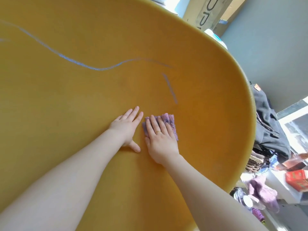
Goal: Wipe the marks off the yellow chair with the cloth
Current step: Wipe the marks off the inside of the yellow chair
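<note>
Two blue marks remain on the yellow chair (100,100), and our next stroke depends on where they lie from the cloth (168,121). We press the purple cloth flat on the seat with our right hand (160,139). Its fingers (150,125) lie stretched out and close together on top of the cloth, not curled around it, so the cloth is pinned down and not gripped. Our left hand (125,128) rests just beside it, palm down on the bare yellow surface, fingers extended and holding nothing; we judge that it only steadies us.

The short mark (170,88) is the nearer one. It lies beyond the fingertips of the right hand, toward the far rim of the chair (250,90), and a little to the right. Its long axis runs almost along the direction in which the fingers point, with a small tilt. For this reason, we think a push straight forward will follow the mark along its length, while a side-to-side rub will cross it.

The long mark (93,68) is further away. It runs as a wavy line across the seat, from the far left edge to a place above the short mark, where it becomes faint. The right hand, which has the cloth, is nearer to both marks at their right ends.
</note>
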